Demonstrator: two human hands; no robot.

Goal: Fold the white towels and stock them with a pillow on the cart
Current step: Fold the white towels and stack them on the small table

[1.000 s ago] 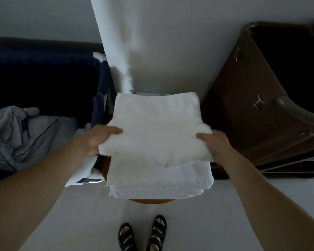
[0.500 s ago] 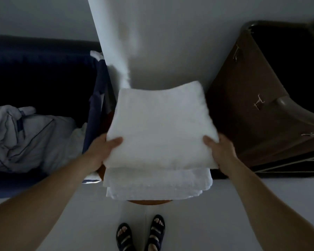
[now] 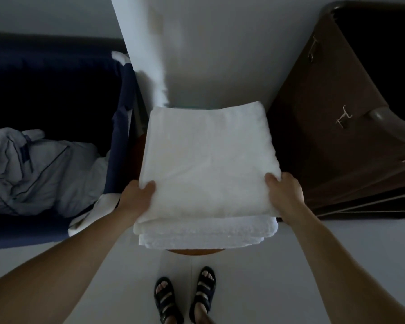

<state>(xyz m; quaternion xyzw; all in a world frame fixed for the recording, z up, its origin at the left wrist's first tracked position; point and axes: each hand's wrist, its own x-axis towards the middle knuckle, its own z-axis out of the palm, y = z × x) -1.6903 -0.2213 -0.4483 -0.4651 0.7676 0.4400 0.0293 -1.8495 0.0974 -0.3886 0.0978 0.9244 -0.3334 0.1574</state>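
Both hands grasp a folded towel (image 3: pixel 208 160) at its near corners. The left hand (image 3: pixel 136 197) and the right hand (image 3: pixel 285 192) each lay a thumb over the top, with the other fingers hidden beneath the cloth. The white towel lies straight ahead of the person, squarely between the hands, on a stack of towels (image 3: pixel 204 232) whose near edges show just below it. The stack sits on a round wooden stool (image 3: pixel 194 251).

The towel's near edge runs from hand to hand, and its slightly longer side appears to run away from the body. Neither hand is nearer, so any lift or nudge would likely be shared evenly.

A blue bin (image 3: pixel 121 148) holding crumpled linen (image 3: pixel 33 169) stands just to the left, and a brown bin (image 3: pixel 337 136) stands to the right. Which of them belongs to the cart cannot be told, and no pillow is seen. Sandalled feet (image 3: pixel 204 288) stand at the stool's near side.
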